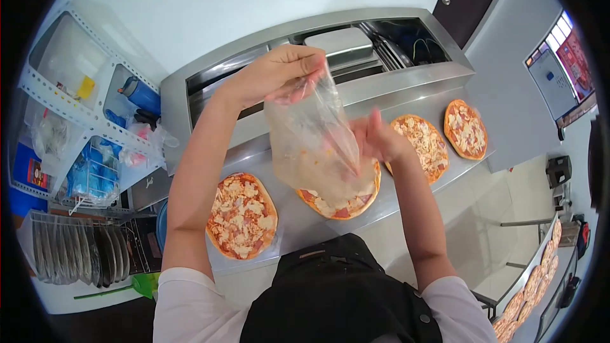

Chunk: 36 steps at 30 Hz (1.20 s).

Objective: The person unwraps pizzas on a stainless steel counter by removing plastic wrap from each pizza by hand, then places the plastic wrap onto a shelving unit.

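Note:
A clear plastic bag hangs in front of me, above the steel counter. My left hand is closed on its upper edge, thumb pressed against the fingers. Beside the bag's right side is my right hand, thumb raised and apart. Its fingers reach toward the plastic and partly show through it; whether they are inside or behind it I cannot tell. Small orange-tinted bits show in the bag's lower part. Below it lies a topped pizza, partly covered from view. Another pizza lies to the left.
Two more pizzas lie along the right of the steel counter. Behind is a recessed steel unit with a lidded pan. Perforated shelving stands left, above a rack of pans. Several pizzas fill a rack at lower right.

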### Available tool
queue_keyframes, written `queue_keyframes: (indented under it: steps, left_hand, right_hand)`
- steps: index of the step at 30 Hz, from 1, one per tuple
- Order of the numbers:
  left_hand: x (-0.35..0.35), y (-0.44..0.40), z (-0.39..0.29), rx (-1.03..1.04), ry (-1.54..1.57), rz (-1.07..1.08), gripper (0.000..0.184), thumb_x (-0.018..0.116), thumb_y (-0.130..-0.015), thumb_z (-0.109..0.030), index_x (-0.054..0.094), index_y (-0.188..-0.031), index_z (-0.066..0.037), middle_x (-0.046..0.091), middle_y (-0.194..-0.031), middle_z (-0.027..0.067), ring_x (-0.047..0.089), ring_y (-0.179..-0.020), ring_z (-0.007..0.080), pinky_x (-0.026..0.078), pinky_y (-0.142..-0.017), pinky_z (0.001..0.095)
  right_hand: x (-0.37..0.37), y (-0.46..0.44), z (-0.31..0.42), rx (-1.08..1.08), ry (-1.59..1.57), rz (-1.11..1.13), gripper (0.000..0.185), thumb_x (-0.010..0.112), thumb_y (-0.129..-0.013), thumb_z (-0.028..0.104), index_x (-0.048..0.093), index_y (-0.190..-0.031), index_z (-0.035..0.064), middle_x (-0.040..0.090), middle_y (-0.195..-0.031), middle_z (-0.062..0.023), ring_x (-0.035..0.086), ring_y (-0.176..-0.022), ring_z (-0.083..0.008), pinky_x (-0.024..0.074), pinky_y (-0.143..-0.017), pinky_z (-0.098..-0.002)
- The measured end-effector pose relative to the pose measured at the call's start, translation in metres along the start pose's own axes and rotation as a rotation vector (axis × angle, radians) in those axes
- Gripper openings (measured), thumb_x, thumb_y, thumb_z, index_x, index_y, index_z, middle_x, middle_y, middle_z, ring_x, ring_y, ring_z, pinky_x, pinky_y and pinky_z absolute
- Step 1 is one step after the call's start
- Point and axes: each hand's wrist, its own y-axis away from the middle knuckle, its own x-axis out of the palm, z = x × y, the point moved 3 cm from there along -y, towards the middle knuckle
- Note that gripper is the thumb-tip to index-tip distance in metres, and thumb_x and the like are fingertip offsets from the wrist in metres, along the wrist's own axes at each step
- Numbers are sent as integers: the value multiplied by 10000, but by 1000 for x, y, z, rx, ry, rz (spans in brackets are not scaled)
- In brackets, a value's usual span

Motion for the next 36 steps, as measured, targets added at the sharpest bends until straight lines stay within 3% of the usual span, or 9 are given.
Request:
queue_keyframes:
  steps: [4, 8, 12, 19, 20, 24, 29, 33, 36]
  left_hand:
    - [-10, 14, 52, -327, 185, 128, 603, 397, -858, -623, 577, -830, -47, 502, -529, -8, 289, -361, 5, 239, -317, 156]
    - [27, 23, 108, -398, 484, 346, 876, 325, -723, -809, 590, -993, -18, 574, -660, 30, 451, -487, 54, 424, -481, 201]
    - [79, 7, 102, 557, 1143, 297, 1074, 305, -600, -899, 550, -1147, -8, 622, -913, 107, 569, -810, 148, 442, -827, 295]
    - [148, -19, 98, 933, 1258, -47, 1040, 349, -686, -823, 344, -1353, -26, 439, -1335, 93, 418, -1187, 186, 150, -1084, 315]
    - [162, -21, 91, 901, 1324, -45, 1044, 351, -683, -825, 328, -1361, -31, 418, -1353, 88, 401, -1209, 190, 141, -1089, 317]
    - [205, -37, 82, 697, 1436, 151, 1071, 322, -671, -844, 277, -1387, -49, 359, -1398, 103, 363, -1265, 238, 166, -1092, 327]
    - [270, -50, 159, 144, 1462, -131, 1146, 270, -612, -897, 405, -1295, 14, 578, -1098, 161, 575, -856, 200, 457, -802, 303]
    - [275, -52, 104, 439, 1416, -494, 1057, 299, -666, -864, 450, -1250, 4, 582, -1090, 141, 571, -811, 185, 478, -662, 323]
    - [267, -54, 67, 768, 1418, -272, 944, 371, -732, -779, 348, -1345, -61, 450, -1299, 114, 456, -1119, 231, 302, -960, 390]
  right_hand:
    - [-11, 51, 6, 232, 451, 205, 899, 495, -666, 780, 625, -915, -74, 645, -777, -134, 588, -621, -173, 490, -605, -222]
    - [0, 62, 26, -302, 64, 376, 952, 494, -570, 843, 644, -864, -49, 620, -658, -77, 548, -535, -194, 499, -596, -275]
    - [-5, 99, -10, -507, -814, -453, 1074, 402, -541, 897, 610, -971, -66, 618, -695, -77, 564, -599, -186, 501, -660, -287]
    - [26, 151, -17, -234, -679, -1263, 867, 456, -677, 798, 658, -928, -8, 643, -840, -113, 608, -696, -206, 495, -740, -351]
    - [32, 156, -3, -232, -676, -1256, 867, 456, -677, 798, 658, -928, -8, 643, -840, -113, 608, -696, -206, 495, -740, -351]
    - [54, 163, 76, -787, -498, -173, 442, 532, -837, 519, 647, -968, 112, 607, -1036, -10, 542, -935, -107, 377, -939, -338]
    - [27, 190, 81, -842, -599, -199, 475, 553, -832, 497, 567, -1157, 151, 593, -1074, 8, 543, -871, -104, 404, -874, -312]
    - [24, 201, 80, -644, -713, 55, 638, 580, -783, 571, 470, -1282, 189, 583, -1117, 8, 538, -896, -106, 387, -866, -294]
    - [38, 212, 78, -627, -936, 83, 661, 575, -793, 556, 418, -1328, 201, 554, -1172, -11, 541, -890, -113, 386, -889, -316]
